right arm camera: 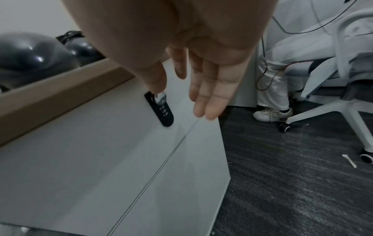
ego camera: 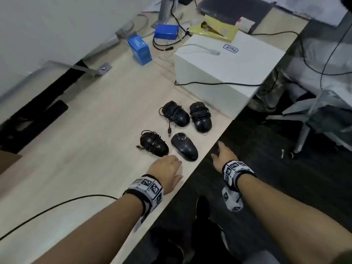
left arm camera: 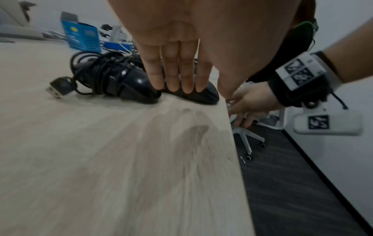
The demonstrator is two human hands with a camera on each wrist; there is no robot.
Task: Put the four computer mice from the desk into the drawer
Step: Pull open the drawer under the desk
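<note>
Head view shows all four mice (ego camera: pixel 176 130) clustered near the table (ego camera: pixel 76 149) edge, handy for the drawer (right arm camera: pixel 101 143) below, not yet opened. The left hand (ego camera: pixel 167 171) hovers flat, fingers straight, by the nearest mice. The right hand (right arm camera: pixel 193 76), fingers loosely spread, reaches toward the drawer's lock (right arm camera: pixel 161 108), probably to pull it open.

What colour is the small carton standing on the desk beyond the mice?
Blue carton, with a yellow spot on its face; the head view shows it best.
</note>
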